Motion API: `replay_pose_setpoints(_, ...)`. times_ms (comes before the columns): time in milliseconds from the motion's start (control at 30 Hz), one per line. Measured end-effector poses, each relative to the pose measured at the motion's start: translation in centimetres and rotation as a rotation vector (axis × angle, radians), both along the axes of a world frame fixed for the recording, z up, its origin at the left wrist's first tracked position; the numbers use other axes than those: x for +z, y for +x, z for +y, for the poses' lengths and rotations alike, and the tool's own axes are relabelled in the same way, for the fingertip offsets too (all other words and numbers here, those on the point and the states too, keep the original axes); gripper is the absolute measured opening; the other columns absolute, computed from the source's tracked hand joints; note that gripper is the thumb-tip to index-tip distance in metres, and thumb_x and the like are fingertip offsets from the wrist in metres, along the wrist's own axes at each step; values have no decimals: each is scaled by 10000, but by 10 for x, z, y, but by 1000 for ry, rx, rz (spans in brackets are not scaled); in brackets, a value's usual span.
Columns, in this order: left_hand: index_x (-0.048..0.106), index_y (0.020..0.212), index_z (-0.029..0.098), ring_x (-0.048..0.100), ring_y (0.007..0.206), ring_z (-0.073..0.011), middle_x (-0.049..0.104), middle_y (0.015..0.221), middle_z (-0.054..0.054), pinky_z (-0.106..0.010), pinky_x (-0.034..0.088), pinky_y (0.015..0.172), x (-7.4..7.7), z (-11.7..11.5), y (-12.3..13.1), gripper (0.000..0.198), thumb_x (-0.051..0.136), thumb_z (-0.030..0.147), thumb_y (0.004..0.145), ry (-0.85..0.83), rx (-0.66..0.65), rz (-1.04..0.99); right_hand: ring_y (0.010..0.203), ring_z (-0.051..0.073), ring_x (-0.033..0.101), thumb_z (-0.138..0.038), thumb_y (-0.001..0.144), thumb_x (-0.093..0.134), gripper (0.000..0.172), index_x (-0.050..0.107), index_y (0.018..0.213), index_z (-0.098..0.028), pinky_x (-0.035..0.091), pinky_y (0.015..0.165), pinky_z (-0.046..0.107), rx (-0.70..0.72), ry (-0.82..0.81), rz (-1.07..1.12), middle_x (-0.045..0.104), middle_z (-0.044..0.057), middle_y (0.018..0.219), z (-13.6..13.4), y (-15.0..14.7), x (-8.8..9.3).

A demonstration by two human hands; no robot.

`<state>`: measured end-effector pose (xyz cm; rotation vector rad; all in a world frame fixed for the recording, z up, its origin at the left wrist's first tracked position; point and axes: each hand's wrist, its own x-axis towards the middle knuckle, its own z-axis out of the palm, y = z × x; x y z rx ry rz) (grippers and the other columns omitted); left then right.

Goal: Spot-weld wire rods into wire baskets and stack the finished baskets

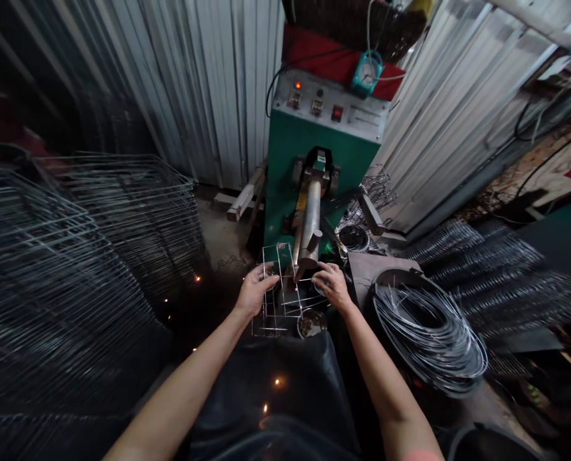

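A small wire frame basket (280, 301) sits under the steel arm (310, 224) of a green welding machine (309, 144). My left hand (257, 288) grips the frame's left side with curled fingers. My right hand (331, 285) is closed on the frame's right edge, just beside the arm's lower tip. Sparks glow on the floor and on the dark apron across my lap.
Stacks of finished wire frames (74, 256) fill the left side. A coil of steel wire (429, 333) lies in a round tub at the right, with wire spirals (482, 269) behind it. Corrugated metal walls (209, 77) stand close behind the machine. A small round tin (311, 323) sits below the frame.
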<state>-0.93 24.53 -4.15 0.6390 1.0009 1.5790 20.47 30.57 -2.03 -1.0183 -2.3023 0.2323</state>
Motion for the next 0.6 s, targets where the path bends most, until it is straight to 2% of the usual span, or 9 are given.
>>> replay_pose_setpoints(100, 603, 997, 137, 558, 617, -84, 611, 691, 25, -226, 427, 629, 0, -17, -4, 499, 758, 218, 530, 32, -31, -4, 950, 231, 489, -333, 834, 567, 170, 684, 778, -223, 419, 834, 391, 48, -3, -2, 620, 70, 1101, -25, -6, 16)
replay_pose_setpoints(200, 616, 1011, 138, 468, 511, -29, 511, 563, 84, -165, 406, 568, -1, -55, -19, 493, 755, 172, 540, -8, -54, -34, 1057, 238, 478, -333, 827, 576, 183, 663, 959, -243, 409, 898, 406, 108, -38, 74, 566, 72, 1199, -73, 7, 33)
replay_pose_setpoints(267, 615, 1031, 142, 432, 475, -12, 451, 525, 104, -153, 426, 576, -3, -87, -35, 502, 751, 146, 548, -60, -72, -93, 1124, 230, 462, -307, 849, 536, 278, 586, 1118, -262, 381, 952, 413, 27, -67, 248, 530, 67, 1243, -105, 32, 37)
replay_pose_setpoints(300, 612, 1041, 145, 447, 484, -15, 451, 530, 102, -169, 457, 620, -4, -102, -43, 502, 744, 138, 556, -81, -77, -138, 1126, 222, 471, -288, 869, 492, 299, 551, 1161, -265, 374, 964, 416, -79, -78, 374, 530, 67, 1235, -118, 49, 34)
replay_pose_setpoints(367, 607, 1049, 148, 470, 494, -30, 454, 527, 94, -241, 506, 713, -5, -128, -57, 456, 708, 132, 604, -108, -68, -264, 1089, 212, 509, -267, 883, 430, 348, 484, 1226, -257, 379, 963, 426, -295, -117, 562, 545, 78, 1198, -138, 81, 21)
replay_pose_setpoints(400, 603, 1050, 144, 457, 473, -33, 435, 506, 95, -272, 521, 725, -6, -137, -60, 411, 669, 127, 645, -120, -65, -345, 1081, 214, 517, -263, 869, 435, 383, 458, 1252, -248, 380, 964, 432, -331, -163, 570, 545, 85, 1192, -147, 93, 11)
replay_pose_setpoints(433, 595, 1060, 137, 429, 441, -33, 404, 481, 97, -284, 534, 708, -7, -144, -61, 368, 616, 120, 693, -135, -74, -437, 1101, 219, 504, -258, 846, 458, 428, 439, 1273, -240, 364, 979, 440, -308, -226, 513, 532, 93, 1208, -154, 101, 0)
replay_pose_setpoints(500, 559, 1107, 103, 359, 379, -32, 333, 444, 103, -266, 548, 639, -8, -153, -55, 330, 492, 108, 784, -206, -125, -631, 1196, 237, 420, -246, 794, 514, 517, 417, 1302, -226, 300, 1027, 455, -127, -356, 299, 474, 108, 1281, -170, 104, -22)
replay_pose_setpoints(600, 462, 1203, 36, 312, 327, -31, 279, 420, 114, -224, 547, 591, -11, -162, -40, 359, 348, 117, 872, -372, -174, -843, 1305, 249, 251, -268, 799, 550, 492, 457, 1279, -220, 232, 1059, 459, 116, -467, 58, 375, 115, 1376, -200, 82, -48)
